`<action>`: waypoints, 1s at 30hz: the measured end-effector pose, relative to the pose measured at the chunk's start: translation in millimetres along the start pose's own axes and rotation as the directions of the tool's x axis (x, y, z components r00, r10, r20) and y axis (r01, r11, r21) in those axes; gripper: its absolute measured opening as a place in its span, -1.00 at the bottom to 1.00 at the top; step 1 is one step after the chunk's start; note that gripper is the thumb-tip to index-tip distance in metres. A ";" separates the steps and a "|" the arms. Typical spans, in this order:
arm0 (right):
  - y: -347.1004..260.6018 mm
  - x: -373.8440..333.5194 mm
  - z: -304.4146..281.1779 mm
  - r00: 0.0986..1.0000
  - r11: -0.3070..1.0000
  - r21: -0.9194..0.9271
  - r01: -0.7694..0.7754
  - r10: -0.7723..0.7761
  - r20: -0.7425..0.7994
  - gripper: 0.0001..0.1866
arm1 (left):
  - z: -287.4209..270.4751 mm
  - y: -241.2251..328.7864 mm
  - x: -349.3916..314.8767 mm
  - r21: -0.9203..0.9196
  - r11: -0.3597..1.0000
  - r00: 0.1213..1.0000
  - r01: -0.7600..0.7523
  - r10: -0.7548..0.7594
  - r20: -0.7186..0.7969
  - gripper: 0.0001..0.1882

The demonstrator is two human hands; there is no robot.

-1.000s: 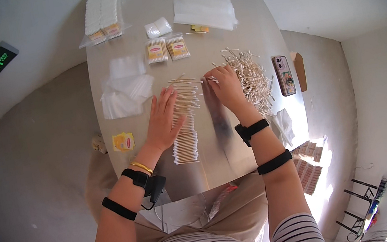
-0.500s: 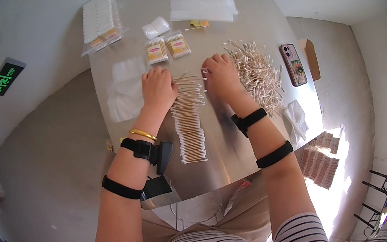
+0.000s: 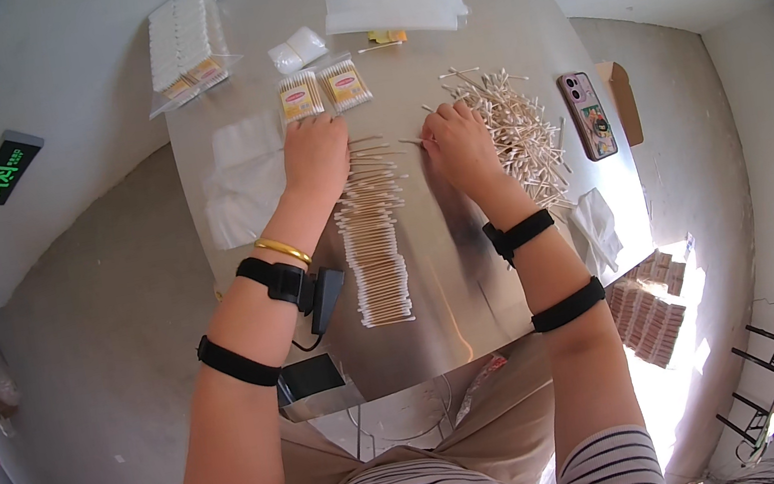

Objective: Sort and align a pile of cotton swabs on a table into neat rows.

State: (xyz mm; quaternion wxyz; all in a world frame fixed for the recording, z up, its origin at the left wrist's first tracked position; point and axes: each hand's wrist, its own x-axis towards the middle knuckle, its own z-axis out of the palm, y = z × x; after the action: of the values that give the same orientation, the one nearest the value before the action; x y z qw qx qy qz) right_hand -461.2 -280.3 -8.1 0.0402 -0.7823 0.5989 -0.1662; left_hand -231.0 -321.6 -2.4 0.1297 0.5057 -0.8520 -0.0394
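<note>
A long row of cotton swabs lies side by side down the middle of the metal table, neat at the near end and looser at the far end. My left hand is closed at the row's far left side, with swab ends running out from under its fingers; the fingertips are mostly hidden. My right hand is closed at the left edge of a tangled heap of cotton swabs. One swab sticks out leftward from its fingers. Two filled swab packs lie just beyond my left hand.
Clear plastic bags lie at the far side, others left of my left hand. A large bag of packs stands far left, beside a small plastic bundle. A phone and a crumpled white bag lie right of the heap.
My right hand has moved right, away from the row's far end to the heap. The left hand stays by the row's far end. The whole view has shifted slightly.
</note>
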 end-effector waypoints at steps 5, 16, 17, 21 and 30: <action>-6.3 8.8 -2.9 1.000 1.000 0.023 -0.018 0.017 0.014 -0.93 | 0.0 12.7 -8.7 -0.181 0.979 0.992 -0.096 0.080 -0.096 -0.87; -3.9 17.7 1.8 0.999 0.983 0.181 0.037 -0.033 -0.029 -0.80 | 0.2 20.4 -19.0 -0.351 0.922 0.976 -0.161 0.095 -0.196 -0.72; -1.7 14.2 -0.9 1.000 0.983 0.184 0.007 -0.004 -0.021 -0.77 | 1.8 18.8 -14.9 -0.360 0.913 0.971 -0.194 0.125 -0.205 -0.68; 5.2 5.3 -6.3 0.999 0.985 0.169 0.039 -0.039 -0.006 -0.75 | 15.7 17.7 7.9 -0.374 0.900 0.968 -0.225 0.164 -0.189 -0.70; 21.6 -1.6 -5.4 1.000 0.987 0.161 0.011 -0.014 0.020 -0.89 | 13.3 16.9 40.2 -0.412 0.906 0.982 -0.095 0.153 0.108 -0.90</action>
State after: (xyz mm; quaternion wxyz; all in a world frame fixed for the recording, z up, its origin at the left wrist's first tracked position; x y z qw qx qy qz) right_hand -483.1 -284.1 -9.0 0.1086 -0.7819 0.5782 -0.2062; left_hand -267.2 -349.3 -4.6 0.1745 0.4087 -0.8627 -0.2412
